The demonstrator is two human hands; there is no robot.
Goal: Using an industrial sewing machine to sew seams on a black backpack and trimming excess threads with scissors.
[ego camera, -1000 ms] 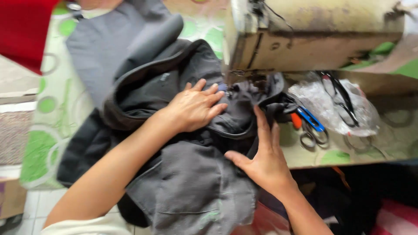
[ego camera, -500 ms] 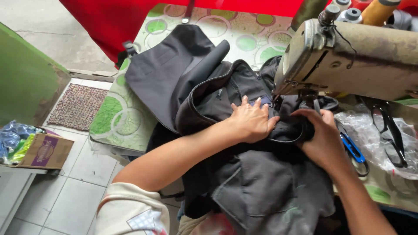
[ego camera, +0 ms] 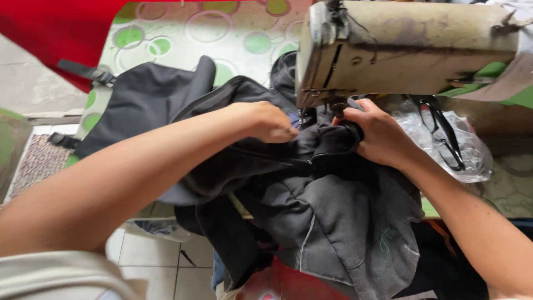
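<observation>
A dark grey bag of heavy fabric [ego camera: 327, 222] lies across the sewing table and hangs over its front edge. My left hand [ego camera: 266, 121] presses down on the fabric just left of the needle area, fingers curled onto it. A bunched fold of the same bag is gripped by my right hand [ego camera: 375, 136] directly beneath the head of the old beige sewing machine [ego camera: 405, 47]. The needle itself is hidden behind the fabric and my fingers.
The table wears a cloth with green circles [ego camera: 233, 39]. Red fabric [ego camera: 50, 33] hangs at the far left. A clear plastic bag with black-framed glasses [ego camera: 444, 139] lies right of the machine. Tiled floor [ego camera: 155, 261] and a mat [ego camera: 36, 161] show below left.
The view has closed in on the machine. Both hands have shifted toward the needle area, and my right hand has gathered the fabric into a tighter grip under the machine head.
</observation>
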